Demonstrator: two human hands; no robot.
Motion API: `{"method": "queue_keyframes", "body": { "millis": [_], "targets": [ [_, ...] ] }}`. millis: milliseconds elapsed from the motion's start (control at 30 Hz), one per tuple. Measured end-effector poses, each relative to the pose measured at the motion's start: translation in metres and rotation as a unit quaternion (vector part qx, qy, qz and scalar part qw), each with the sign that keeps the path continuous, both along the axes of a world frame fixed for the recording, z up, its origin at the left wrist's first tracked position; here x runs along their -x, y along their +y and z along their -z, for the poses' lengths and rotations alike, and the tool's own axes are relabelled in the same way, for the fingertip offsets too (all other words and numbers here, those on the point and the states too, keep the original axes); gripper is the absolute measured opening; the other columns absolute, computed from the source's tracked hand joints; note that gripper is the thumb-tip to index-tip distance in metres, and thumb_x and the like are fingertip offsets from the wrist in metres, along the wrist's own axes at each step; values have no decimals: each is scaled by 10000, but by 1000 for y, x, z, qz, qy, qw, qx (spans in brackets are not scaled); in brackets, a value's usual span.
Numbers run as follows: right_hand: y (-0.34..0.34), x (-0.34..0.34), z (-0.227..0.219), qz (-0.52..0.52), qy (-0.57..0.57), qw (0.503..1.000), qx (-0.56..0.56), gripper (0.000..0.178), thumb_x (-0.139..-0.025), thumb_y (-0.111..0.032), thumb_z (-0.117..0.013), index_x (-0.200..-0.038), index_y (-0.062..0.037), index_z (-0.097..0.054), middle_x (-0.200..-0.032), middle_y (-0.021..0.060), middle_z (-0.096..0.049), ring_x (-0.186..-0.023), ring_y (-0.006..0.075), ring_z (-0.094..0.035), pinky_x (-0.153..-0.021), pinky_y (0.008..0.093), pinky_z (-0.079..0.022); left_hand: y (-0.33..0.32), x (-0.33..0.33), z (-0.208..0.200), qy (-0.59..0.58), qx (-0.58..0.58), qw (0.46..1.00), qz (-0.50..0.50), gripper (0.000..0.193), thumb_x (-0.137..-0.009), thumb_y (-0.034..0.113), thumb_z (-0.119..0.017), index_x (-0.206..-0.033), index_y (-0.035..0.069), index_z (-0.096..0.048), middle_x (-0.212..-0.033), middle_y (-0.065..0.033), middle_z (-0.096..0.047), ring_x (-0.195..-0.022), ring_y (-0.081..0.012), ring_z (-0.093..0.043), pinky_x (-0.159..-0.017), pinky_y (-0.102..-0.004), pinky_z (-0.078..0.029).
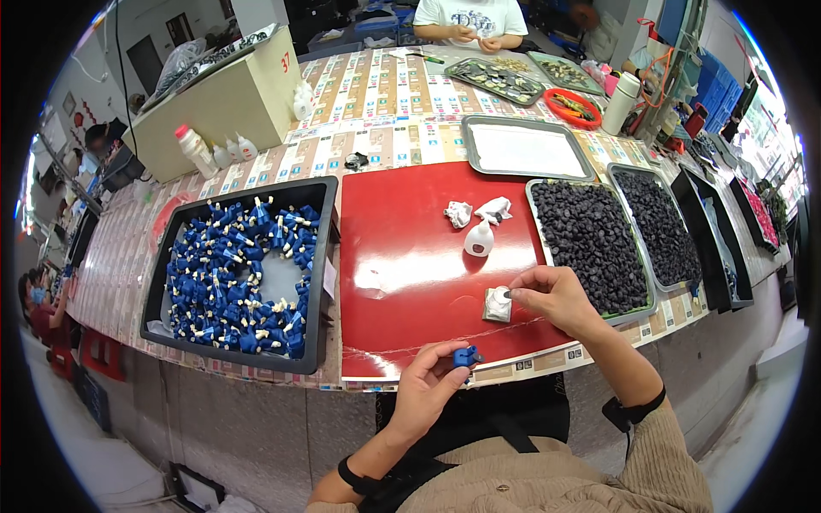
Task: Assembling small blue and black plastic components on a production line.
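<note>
Over the front edge of the red mat (402, 222), my left hand (423, 386) is closed, holding a small blue plastic figure part (464, 356) between thumb and fingertips. My right hand (558, 299) pinches a small dark piece (508, 295) at a square pad (496, 305) smeared with white paste. The piece is at the paste's right edge; whether it touches is too small to tell. Behind the pad stands a white squeeze bottle (479, 240), with crumpled white tissues (493, 209) beyond it.
At the left, a black bin (327, 248) holds many blue parts with cream ends. Trays of small black pieces (590, 244) lie right of the mat. A grey tray with a white liner (530, 151) sits behind. Across the table a person (473, 26) handles something small.
</note>
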State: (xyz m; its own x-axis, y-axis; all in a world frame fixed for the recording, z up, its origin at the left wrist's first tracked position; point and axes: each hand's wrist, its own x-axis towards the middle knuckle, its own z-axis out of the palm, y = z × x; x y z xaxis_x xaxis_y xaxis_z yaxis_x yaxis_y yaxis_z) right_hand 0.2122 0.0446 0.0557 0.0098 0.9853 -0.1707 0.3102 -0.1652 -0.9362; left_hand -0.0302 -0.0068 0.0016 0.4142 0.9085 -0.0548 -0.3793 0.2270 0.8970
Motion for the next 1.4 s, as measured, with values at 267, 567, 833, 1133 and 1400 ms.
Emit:
{"method": "queue_keyframes", "body": {
  "millis": [267, 567, 833, 1133, 1400],
  "targets": [
    [11, 2, -9, -18, -121, 992, 10, 155, -793, -85, -696, -883, 41, -696, -754, 74, -687, -696, 82, -616, -647, 239, -497, -1, 1, 0, -6, 5, 1000, 3, 312, -903, 52, -614, -1200, -7, -539, -1122, -87, -580, -1037, -172, -600, -929, -301, -500],
    [10, -4, -7, -10, -107, 994, 7, 161, -788, -96, -702, -877, 38, -697, -713, 62, -669, -647, 74, -586, -608, 238, -477, -2, 1, -3, -20, 24, 999, -4, 316, -902, 54, -616, -1201, -8, -536, -1106, -92, -600, -1028, -172, -606, -932, -306, -496],
    [0, -5, -1, 5, -75, 997, 0, 145, -798, -97, -697, -864, 32, -696, -722, 29, -662, -654, 51, -569, -607, 217, -465, -2, 0, 0, -11, 20, 1000, -4, 317, -899, 54, -621, -1200, -3, -539, -1094, -87, -608, -1022, -173, -612, -920, -303, -499],
    [-22, 0, 0, 7, -9, 1000, 0, 88, -823, -54, -680, -873, 18, -675, -757, 1, -644, -667, 34, -560, -605, 180, -450, -2, -6, -1, -6, 19, 1000, -3, 352, -909, 76, -615, -1238, -7, -521, -1119, -91, -609, -1068, -173, -591, -940, -306, -472],
    [-54, 25, -1, -34, 223, 972, 60, 141, -862, -104, -681, -956, -2, -655, -813, 10, -642, -699, 49, -563, -623, 200, -456, -3, -12, 0, 1, -3, 1000, 16, 361, -910, 65, -608, -1252, 2, -514, -1165, -85, -597, -1092, -166, -569, -954, -303, -451]
  ]
}}
